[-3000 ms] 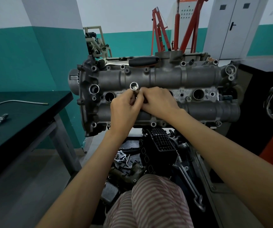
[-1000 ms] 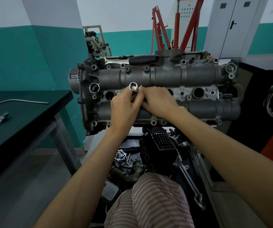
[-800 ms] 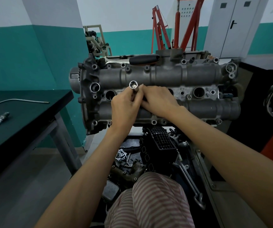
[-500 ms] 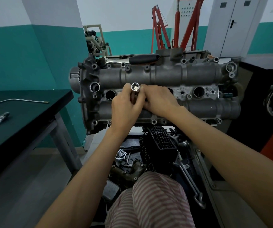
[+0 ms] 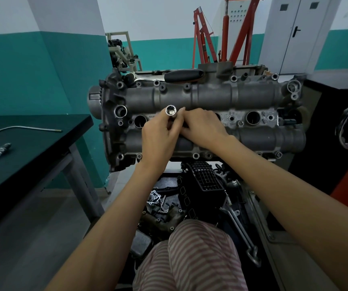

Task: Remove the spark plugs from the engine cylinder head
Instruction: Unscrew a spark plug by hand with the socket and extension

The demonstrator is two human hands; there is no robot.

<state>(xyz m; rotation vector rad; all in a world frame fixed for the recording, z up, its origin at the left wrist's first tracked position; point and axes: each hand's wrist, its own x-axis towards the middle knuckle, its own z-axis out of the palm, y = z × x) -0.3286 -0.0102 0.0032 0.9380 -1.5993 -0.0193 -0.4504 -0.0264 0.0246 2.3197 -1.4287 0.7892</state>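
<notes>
Fingers of the left hand (image 5: 158,139) curl round a chrome socket tube (image 5: 172,114), pinching it just below its open mouth; that mouth faces up toward the camera, with something pale showing inside, too small to identify; the right hand (image 5: 205,128) lies just beside it, its fingers bent toward the same tube and touching the left fingertips, though whether they actually grasp the tube or only steady it I cannot tell. Both hands rest over the middle of the grey cylinder head (image 5: 210,97), on the row of plug wells; just left of the left fingers an open well (image 5: 140,121) shows dark and round; well to the right of the right fingers another open well (image 5: 253,118) sits in the same row; the well under the hands is hidden. Beyond the fingertips, on the far edge of the head, a ratchet (image 5: 168,76) with a black handle lies flat. Far left of the hands, on the dark table (image 5: 43,148), one spark plug (image 5: 0,152) lies on its side, near a bent metal rod (image 5: 22,129). Below the wrists, a striped knee (image 5: 194,255) and loose engine parts (image 5: 202,185).
</notes>
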